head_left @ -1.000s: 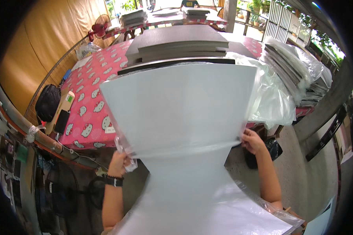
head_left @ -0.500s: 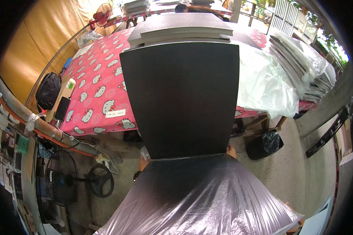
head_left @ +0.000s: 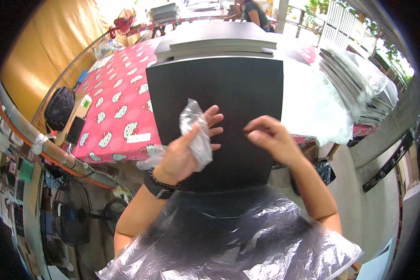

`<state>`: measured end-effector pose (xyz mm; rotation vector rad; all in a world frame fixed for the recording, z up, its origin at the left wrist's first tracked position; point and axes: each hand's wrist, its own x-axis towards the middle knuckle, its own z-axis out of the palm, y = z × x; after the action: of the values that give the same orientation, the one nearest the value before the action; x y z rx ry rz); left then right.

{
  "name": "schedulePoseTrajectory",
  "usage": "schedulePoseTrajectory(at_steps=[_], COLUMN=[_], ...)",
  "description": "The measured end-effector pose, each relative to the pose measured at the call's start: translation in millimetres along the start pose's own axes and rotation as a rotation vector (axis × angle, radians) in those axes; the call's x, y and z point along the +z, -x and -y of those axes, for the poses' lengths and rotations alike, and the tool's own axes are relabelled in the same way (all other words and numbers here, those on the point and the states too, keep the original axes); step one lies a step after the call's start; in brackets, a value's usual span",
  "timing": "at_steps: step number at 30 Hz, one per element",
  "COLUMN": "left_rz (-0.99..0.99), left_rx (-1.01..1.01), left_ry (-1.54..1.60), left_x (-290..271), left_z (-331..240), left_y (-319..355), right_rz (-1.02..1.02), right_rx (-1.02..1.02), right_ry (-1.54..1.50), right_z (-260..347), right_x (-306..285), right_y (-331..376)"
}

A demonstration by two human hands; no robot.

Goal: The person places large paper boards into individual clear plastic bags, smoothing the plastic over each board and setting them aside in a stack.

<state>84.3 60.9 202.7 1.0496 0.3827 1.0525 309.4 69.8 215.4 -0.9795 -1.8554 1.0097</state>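
A large flat black panel (head_left: pixel 238 93) lies in front of me, its near part under a clear plastic sleeve (head_left: pixel 228 238) that spreads toward me. Over the panel, my left hand (head_left: pixel 179 156), wearing a black watch (head_left: pixel 159 186) and a dark bracelet, grips a crumpled piece of clear plastic (head_left: pixel 198 135) between thumb and palm, fingertips spread beyond it. My right hand (head_left: pixel 275 140) hovers above the panel's right side, fingers loosely curled and apart; nothing shows in it.
Grey-edged panels (head_left: pixel 219 42) are stacked beyond the black one on a table with a pink patterned cover (head_left: pixel 112 112). Clear plastic sheets (head_left: pixel 317 102) and wrapped panels (head_left: pixel 354 84) lie at right. A standing fan (head_left: pixel 72 214) is lower left; a person (head_left: pixel 256 16) sits at the back.
Both hands have left the panel's lower corners and risen over its face. The left has brought the crumpled plastic up with it. The sleeve's near part looks more wrinkled.
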Motion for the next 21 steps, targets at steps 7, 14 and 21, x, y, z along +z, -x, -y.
schedulePoseTrajectory(at_steps=[7,14,21], left_rz=[-0.067,-0.238,-0.147], left_rx=[0.02,0.035,-0.037], left_ry=[-0.191,-0.19,0.033], left_x=[19.1,8.5,5.5], left_z=[26.5,31.8,32.9], left_y=[-1.6,1.7,10.3], right_rz=[0.085,-0.026,-0.048], right_rx=[0.062,0.09,0.09], right_ry=[-0.453,-0.469,-0.196], right_z=[-7.8,-8.8,-8.7], right_x=[43.7,55.1,55.5], right_y=[-2.5,8.6,11.4])
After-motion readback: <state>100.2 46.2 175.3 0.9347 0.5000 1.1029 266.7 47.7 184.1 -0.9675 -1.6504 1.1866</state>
